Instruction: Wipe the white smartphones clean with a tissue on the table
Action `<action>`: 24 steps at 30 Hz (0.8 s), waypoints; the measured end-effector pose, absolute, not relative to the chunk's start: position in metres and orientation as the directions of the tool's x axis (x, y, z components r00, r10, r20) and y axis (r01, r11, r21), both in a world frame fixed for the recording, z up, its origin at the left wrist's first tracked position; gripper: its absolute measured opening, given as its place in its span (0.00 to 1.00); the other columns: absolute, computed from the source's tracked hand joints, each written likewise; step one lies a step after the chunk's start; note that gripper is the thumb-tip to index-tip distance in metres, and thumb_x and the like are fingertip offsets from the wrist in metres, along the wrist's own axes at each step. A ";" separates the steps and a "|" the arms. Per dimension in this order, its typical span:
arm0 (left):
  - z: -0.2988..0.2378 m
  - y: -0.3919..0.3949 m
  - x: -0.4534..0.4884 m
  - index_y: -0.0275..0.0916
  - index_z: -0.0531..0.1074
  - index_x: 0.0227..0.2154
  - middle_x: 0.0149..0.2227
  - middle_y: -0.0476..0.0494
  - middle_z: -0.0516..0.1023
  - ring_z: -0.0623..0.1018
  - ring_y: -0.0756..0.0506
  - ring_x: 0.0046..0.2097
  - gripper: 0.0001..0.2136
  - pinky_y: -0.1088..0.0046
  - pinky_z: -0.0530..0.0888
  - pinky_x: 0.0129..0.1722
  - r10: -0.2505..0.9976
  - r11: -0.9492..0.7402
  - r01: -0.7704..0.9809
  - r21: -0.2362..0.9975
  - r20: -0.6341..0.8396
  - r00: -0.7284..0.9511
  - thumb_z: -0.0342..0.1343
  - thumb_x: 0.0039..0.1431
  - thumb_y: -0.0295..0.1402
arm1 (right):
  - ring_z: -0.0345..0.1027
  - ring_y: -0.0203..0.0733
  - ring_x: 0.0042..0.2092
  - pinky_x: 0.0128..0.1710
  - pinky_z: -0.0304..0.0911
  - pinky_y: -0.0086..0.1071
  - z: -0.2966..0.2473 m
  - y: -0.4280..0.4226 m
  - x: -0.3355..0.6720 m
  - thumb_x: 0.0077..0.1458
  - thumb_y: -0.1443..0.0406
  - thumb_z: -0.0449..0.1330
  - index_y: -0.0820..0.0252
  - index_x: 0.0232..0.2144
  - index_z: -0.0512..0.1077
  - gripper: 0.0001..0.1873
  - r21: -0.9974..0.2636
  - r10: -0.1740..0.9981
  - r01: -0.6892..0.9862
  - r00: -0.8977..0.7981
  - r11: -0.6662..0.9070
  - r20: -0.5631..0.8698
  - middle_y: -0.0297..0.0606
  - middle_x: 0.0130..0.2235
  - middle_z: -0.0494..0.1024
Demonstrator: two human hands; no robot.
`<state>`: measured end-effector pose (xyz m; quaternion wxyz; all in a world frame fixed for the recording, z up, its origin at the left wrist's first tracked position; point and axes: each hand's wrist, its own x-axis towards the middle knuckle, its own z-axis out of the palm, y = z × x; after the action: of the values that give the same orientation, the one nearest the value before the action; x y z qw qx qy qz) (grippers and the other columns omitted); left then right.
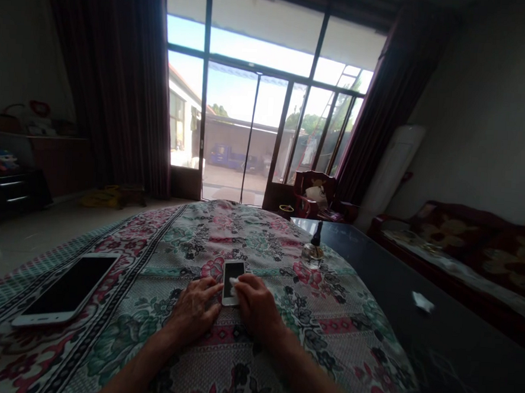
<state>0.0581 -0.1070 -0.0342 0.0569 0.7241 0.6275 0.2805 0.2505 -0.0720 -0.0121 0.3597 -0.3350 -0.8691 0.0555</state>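
A small white phone with a dark screen lies face up on the flowered tablecloth. My left hand rests flat to its left, fingers stretched out, with a fingertip at the phone's left edge. Over the right side of the screen, my right hand pinches a small white wad and presses it to the glass. Whether the wad is tissue or cotton, I cannot tell. To the far left lies a larger white phone, also face up with a black screen.
A small glass bottle with a black pointed top stands on the tablecloth, beyond my right hand. A dark table adjoins on the right, holding a crumpled white piece. Further off are a wooden sofa, a chair and glass doors.
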 end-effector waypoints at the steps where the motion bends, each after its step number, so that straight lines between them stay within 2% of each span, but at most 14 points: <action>1: -0.035 -0.107 0.058 0.46 0.74 0.50 0.54 0.43 0.73 0.69 0.38 0.56 0.20 0.58 0.66 0.57 0.940 -0.208 0.877 0.434 0.338 0.056 0.53 0.54 0.32 | 0.66 0.40 0.48 0.51 0.61 0.31 -0.012 -0.076 0.245 0.62 0.69 0.53 0.56 0.41 0.74 0.11 -0.311 0.592 0.516 -0.578 0.799 0.562 0.39 0.45 0.75; 4: -0.035 -0.107 0.058 0.46 0.74 0.50 0.54 0.42 0.73 0.69 0.38 0.56 0.19 0.57 0.65 0.57 0.941 -0.209 0.878 0.432 0.334 0.059 0.53 0.55 0.32 | 0.66 0.40 0.45 0.50 0.61 0.32 -0.014 -0.079 0.239 0.61 0.69 0.53 0.56 0.36 0.75 0.10 -0.265 0.581 0.526 -0.641 0.808 0.501 0.37 0.41 0.76; 9: -0.032 -0.109 0.060 0.45 0.74 0.51 0.54 0.43 0.73 0.69 0.39 0.56 0.20 0.59 0.65 0.57 0.944 -0.196 0.876 0.440 0.326 0.047 0.53 0.54 0.32 | 0.66 0.39 0.47 0.51 0.58 0.31 -0.009 -0.057 0.247 0.63 0.68 0.51 0.57 0.37 0.76 0.12 -0.293 0.711 0.666 -0.527 0.686 0.466 0.38 0.44 0.76; 12: -0.031 -0.109 0.060 0.45 0.74 0.50 0.53 0.43 0.74 0.69 0.39 0.55 0.20 0.60 0.65 0.57 0.941 -0.204 0.872 0.446 0.334 0.049 0.53 0.54 0.32 | 0.66 0.40 0.47 0.49 0.58 0.30 -0.002 -0.045 0.240 0.63 0.68 0.51 0.57 0.34 0.77 0.14 -0.268 0.758 0.726 -0.512 0.633 0.404 0.39 0.43 0.77; 18: -0.033 -0.108 0.060 0.46 0.74 0.50 0.52 0.43 0.74 0.70 0.39 0.54 0.19 0.59 0.67 0.56 0.925 -0.232 0.866 0.442 0.376 0.056 0.53 0.55 0.32 | 0.66 0.41 0.46 0.48 0.57 0.30 0.000 -0.030 0.201 0.62 0.66 0.53 0.56 0.32 0.77 0.13 -0.222 0.754 0.738 -0.539 0.638 0.375 0.38 0.41 0.77; 24: -0.035 -0.109 0.061 0.46 0.75 0.49 0.52 0.44 0.75 0.71 0.40 0.54 0.18 0.60 0.67 0.55 0.916 -0.230 0.866 0.443 0.400 0.039 0.53 0.55 0.33 | 0.65 0.40 0.47 0.49 0.56 0.29 -0.002 -0.011 0.200 0.62 0.67 0.52 0.56 0.35 0.78 0.14 -0.295 0.808 0.770 -0.445 0.565 0.385 0.37 0.44 0.77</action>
<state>0.0612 -0.1087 -0.0352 0.0395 0.7196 0.6192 0.3118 0.2002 -0.0107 -0.0023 0.2477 -0.4648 -0.8492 0.0383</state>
